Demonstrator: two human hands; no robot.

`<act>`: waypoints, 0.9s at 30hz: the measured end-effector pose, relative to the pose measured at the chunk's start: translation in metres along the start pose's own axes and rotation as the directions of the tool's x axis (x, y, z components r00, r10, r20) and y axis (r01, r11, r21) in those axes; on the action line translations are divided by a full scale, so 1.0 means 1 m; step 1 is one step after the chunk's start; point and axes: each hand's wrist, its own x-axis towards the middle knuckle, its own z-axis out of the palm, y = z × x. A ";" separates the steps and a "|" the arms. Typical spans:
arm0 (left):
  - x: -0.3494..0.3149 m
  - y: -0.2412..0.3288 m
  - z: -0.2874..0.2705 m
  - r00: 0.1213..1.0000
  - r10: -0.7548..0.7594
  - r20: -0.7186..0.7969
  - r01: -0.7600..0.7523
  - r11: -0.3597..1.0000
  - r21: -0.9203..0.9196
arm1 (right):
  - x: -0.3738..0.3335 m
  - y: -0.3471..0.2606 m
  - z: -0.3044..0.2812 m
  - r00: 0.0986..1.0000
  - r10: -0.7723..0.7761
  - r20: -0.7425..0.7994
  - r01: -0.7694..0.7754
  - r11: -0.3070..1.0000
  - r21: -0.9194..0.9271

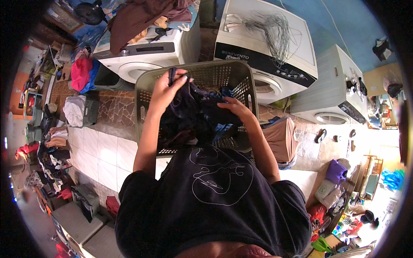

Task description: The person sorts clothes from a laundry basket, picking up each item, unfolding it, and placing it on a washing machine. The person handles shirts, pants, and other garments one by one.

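Three white front-load washers line the far side: L washer (180,45), mid washer (241,38), then R washer (316,88), set at an angle nr the edge of view. Next down in size, big olive-grey laundry basket (195,66), perforated sides, right up vs. the wearer's black T-shirt (219,180). Brown cloth (140,19) heaped atop the L washer, trailing over its front edge. Dark clothes pile (206,118) fills much of the big basket, w/ a few blue bits showing. Off to the R, approx. level w/ the basket, a tan-brown cloth bundle (282,137); tangled wire (275,32) sits on the mid washer; white cloth (75,109) spills over a small grey basket (90,112) on the L. Now the hands: L hand (165,90) at the basket's far L part, fingers pinched on a dark garment (183,99), its top raised, its lower part lost in the pile. R hand (235,108) on the basket's R side, fingers spread over the dark clothes; can't tell if they grip any. Smallest, dark sandals (320,136) on the R floor.
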 end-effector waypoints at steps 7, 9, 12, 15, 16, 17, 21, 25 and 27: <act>-0.021 0.006 0.051 0.844 -0.131 0.521 0.316 0.905 -0.284 | 0.042 -0.017 0.034 0.908 -0.248 0.337 -0.010 0.793 0.610; -0.024 0.012 0.050 0.864 -0.126 0.488 0.284 0.921 -0.266 | 0.067 0.000 0.038 0.794 -0.516 0.320 0.441 0.852 0.281; -0.021 0.021 0.034 0.909 -0.037 0.416 0.208 0.904 -0.373 | 0.087 0.017 0.036 0.750 -0.618 0.235 0.656 0.742 -0.141; -0.015 0.032 0.014 0.951 -0.020 0.310 0.138 0.922 -0.363 | 0.083 0.018 0.021 0.929 -0.364 0.072 0.370 0.919 -0.132; -0.014 0.037 0.005 0.961 -0.038 0.275 0.122 0.947 -0.297 | 0.079 0.014 0.013 0.952 -0.259 0.164 0.226 0.955 0.194; -0.013 0.044 -0.007 0.965 -0.056 0.257 0.116 0.968 -0.223 | 0.075 0.009 0.003 0.953 -0.298 0.063 0.297 0.955 0.024; -0.005 0.068 -0.048 1.000 0.002 -0.008 -0.002 0.999 0.049 | 0.051 -0.017 -0.049 0.981 -0.179 -0.081 0.171 0.981 -0.095; -0.006 0.093 -0.087 0.977 0.037 -0.209 -0.067 0.988 -0.139 | 0.009 -0.048 -0.074 0.979 -0.184 0.083 0.113 0.843 0.526; -0.011 0.105 -0.087 0.981 0.177 -0.081 -0.186 0.975 -0.120 | -0.011 -0.067 -0.067 0.851 -0.345 0.396 0.111 0.855 0.506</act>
